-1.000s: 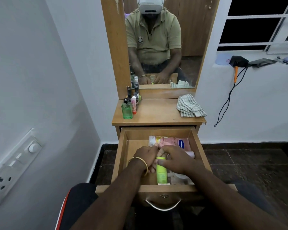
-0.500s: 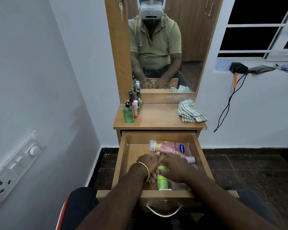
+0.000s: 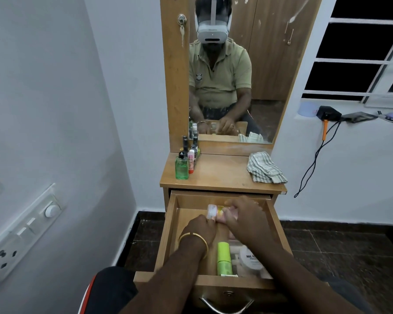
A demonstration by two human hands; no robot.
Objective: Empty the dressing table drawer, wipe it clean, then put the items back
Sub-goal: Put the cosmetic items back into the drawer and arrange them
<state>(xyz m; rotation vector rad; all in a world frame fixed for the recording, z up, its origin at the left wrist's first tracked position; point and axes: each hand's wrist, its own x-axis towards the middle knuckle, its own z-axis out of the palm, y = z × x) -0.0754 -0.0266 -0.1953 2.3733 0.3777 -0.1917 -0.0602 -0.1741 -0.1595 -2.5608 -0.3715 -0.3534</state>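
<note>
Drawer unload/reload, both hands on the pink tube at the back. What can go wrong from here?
1. Both hands, left hand and right hand, crowd the pink tube; it may slip back into the drawer.
2. A forearm could knock the green bottle or white jar.
3. Bottles cluster at the tabletop's left edge; additions may topple them.

Drawer [image 3: 168,236]: light wood, pulled fully open below the tabletop, a metal handle on its front. Pink tube [image 3: 216,213] with a white cap lies crosswise near the back, largely covered; a green bottle [image 3: 224,258] lies lengthwise near the front, with a white jar [image 3: 251,259] marked "NAIL" just to its right. Striped cloth [image 3: 264,169] lies crumpled on the tabletop's right side; several bottles [image 3: 186,162] stand upright at its left rear.
</note>
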